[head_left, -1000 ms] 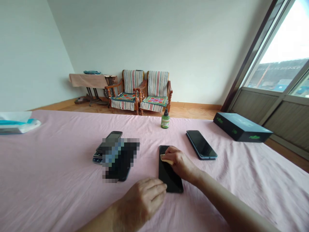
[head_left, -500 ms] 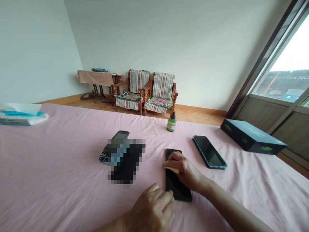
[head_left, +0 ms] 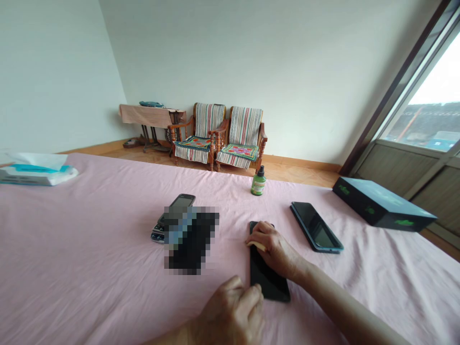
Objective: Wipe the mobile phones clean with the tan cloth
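Note:
A black smartphone [head_left: 270,282] lies screen up on the pink cloth in front of me. My right hand [head_left: 275,249] is closed over its upper part, pressing a small pale yellow cloth [head_left: 257,246] against the screen. At the phone's lower left edge, my left hand [head_left: 235,311] is curled with its fingertips against the corner. Right of these lies another phone [head_left: 316,227], dark-screened with a blue edge. On the left, an older keypad phone [head_left: 181,203] rests beside further dark items that are blurred by pixels.
A green bottle with a black top [head_left: 258,183] stands beyond the phones. At the right is a black box [head_left: 384,203] with green lettering; a tissue pack [head_left: 43,173] lies far left. All sit on a pink sheet [head_left: 108,249]. Two wooden armchairs [head_left: 239,129] stand past its far edge.
The whole view has shifted slightly, so everything appears a little further right. My right hand remains on the phone with the cloth, its fingers barely changed; the left still touches the lower corner.

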`<move>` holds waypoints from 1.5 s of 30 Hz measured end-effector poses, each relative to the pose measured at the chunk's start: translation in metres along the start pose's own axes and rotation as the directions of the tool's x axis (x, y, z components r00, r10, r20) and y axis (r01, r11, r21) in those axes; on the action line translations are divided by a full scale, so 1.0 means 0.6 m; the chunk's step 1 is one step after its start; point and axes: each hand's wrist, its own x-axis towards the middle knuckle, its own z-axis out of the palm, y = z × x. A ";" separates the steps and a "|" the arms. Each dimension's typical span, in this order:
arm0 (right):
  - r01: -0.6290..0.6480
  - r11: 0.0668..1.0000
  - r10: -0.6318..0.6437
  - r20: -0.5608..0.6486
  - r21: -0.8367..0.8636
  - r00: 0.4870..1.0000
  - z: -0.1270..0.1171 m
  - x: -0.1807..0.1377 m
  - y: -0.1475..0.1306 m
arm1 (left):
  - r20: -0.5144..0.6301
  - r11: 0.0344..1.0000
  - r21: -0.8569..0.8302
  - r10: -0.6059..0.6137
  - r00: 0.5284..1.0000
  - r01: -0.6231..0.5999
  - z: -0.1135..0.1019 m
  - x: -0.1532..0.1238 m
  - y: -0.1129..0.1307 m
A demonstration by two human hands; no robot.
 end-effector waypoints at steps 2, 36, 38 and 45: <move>-0.025 0.999 0.024 -0.029 -0.033 0.999 0.000 0.009 0.009 | 0.016 1.000 0.006 0.003 1.000 -0.003 -0.005 0.003 -0.003; -0.162 0.948 0.160 0.029 0.275 0.987 -0.011 -0.080 -0.086 | 0.056 0.969 -0.180 -0.163 0.985 0.171 -0.035 0.030 -0.008; -0.191 0.932 0.230 -0.094 0.308 0.969 -0.015 -0.078 -0.067 | 0.057 0.969 -0.161 -0.182 0.982 0.189 -0.043 0.036 -0.007; -0.260 0.965 0.256 -0.361 0.037 0.897 -0.021 -0.038 0.009 | 0.032 0.944 -0.265 -0.193 0.981 0.194 -0.051 0.049 -0.009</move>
